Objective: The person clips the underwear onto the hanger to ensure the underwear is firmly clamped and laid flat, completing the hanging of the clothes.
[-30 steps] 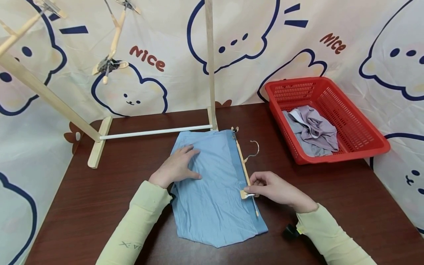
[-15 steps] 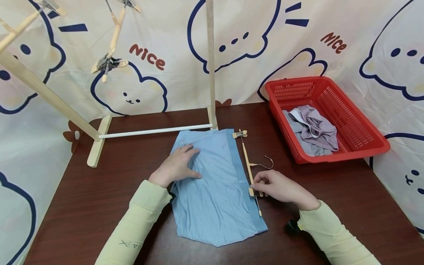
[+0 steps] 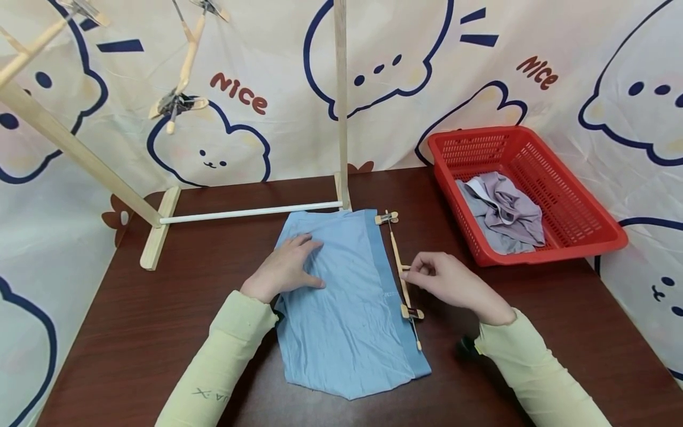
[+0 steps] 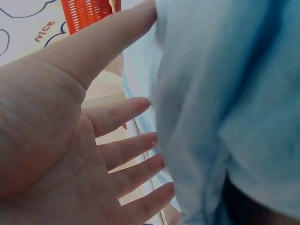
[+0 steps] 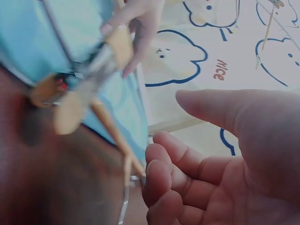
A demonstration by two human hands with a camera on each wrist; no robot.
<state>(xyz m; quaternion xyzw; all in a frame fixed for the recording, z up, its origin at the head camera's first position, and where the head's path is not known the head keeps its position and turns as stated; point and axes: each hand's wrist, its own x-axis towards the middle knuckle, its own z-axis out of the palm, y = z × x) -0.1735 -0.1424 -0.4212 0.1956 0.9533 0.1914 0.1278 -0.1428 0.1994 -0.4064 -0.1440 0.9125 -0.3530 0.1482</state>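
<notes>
A light blue garment [image 3: 347, 338] with a darker band along its right edge lies flat on the table. My left hand [image 3: 283, 267] rests on it with fingers spread; the left wrist view shows the palm and fingertips at the cloth. Beside the band lies a wooden clip hanger [image 3: 396, 250], its lower clip [image 3: 412, 312] at the band's edge and its upper clip [image 3: 386, 218] just off the garment's top corner. My right hand [image 3: 453, 281] is over the hanger's middle, hiding the hook. In the right wrist view, its thumb and loosely bent fingers stand apart, holding nothing.
A red plastic basket [image 3: 555, 254] with crumpled grey and mauve clothes [image 3: 512, 204] stands at the right. Behind the garment rises a wooden rack [image 3: 342, 130] with a white lower bar [image 3: 251, 212]. Other clip hangers [image 3: 188, 59] hang at upper left.
The hanger shifted slightly right and its upper clip turned flat. My right hand let go of the lower clip and moved up to the hanger's middle. The left hand stayed put.
</notes>
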